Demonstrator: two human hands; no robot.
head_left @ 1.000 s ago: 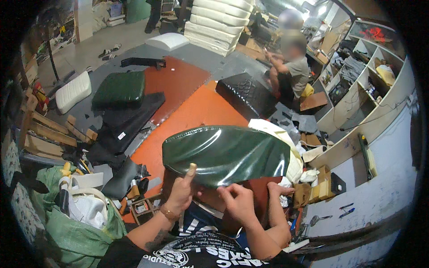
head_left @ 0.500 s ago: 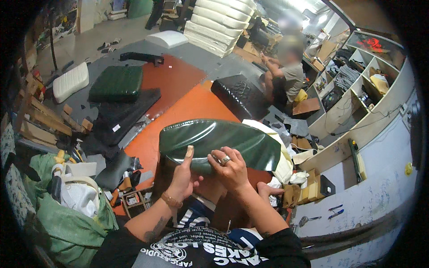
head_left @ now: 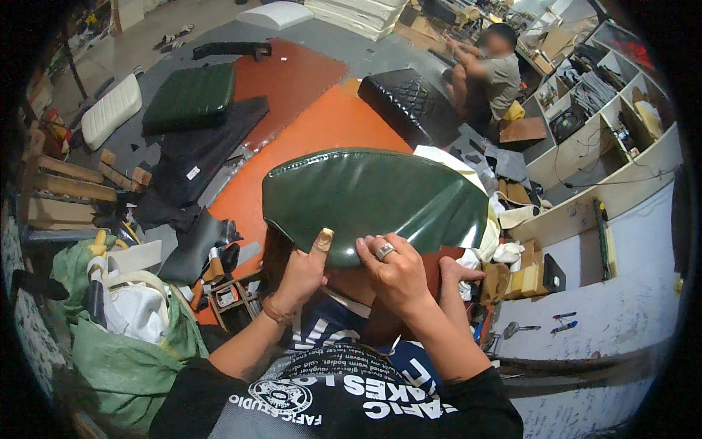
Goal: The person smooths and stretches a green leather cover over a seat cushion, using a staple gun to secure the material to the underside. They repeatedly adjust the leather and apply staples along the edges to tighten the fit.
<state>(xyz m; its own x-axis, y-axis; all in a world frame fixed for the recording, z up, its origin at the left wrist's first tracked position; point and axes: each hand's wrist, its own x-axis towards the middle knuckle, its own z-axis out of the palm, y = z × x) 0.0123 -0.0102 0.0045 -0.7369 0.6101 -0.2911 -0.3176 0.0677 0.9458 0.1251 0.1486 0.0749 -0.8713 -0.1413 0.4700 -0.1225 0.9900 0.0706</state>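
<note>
A dark green glossy seat cushion point(head_left: 373, 194) is held up on edge in front of me, with a brown underside showing below its near rim. My left hand point(head_left: 301, 269) grips that near rim, thumb pressed flat on the green vinyl. Right beside it, my right hand point(head_left: 395, 272), wearing a ring, clamps the same rim with its fingers curled over the edge. The two hands are almost touching.
An orange sheet point(head_left: 322, 124) lies on the floor behind, with a black quilted cushion point(head_left: 406, 102), a second green cushion point(head_left: 190, 95) and a white cushion point(head_left: 110, 110). A co-worker point(head_left: 493, 73) sits by open shelves point(head_left: 607, 110). A green bag point(head_left: 124, 351) stands at left.
My right hand has come up from the cushion's lower right to its near rim, beside the left hand. The cushion has swung a little to the right and nearer.
</note>
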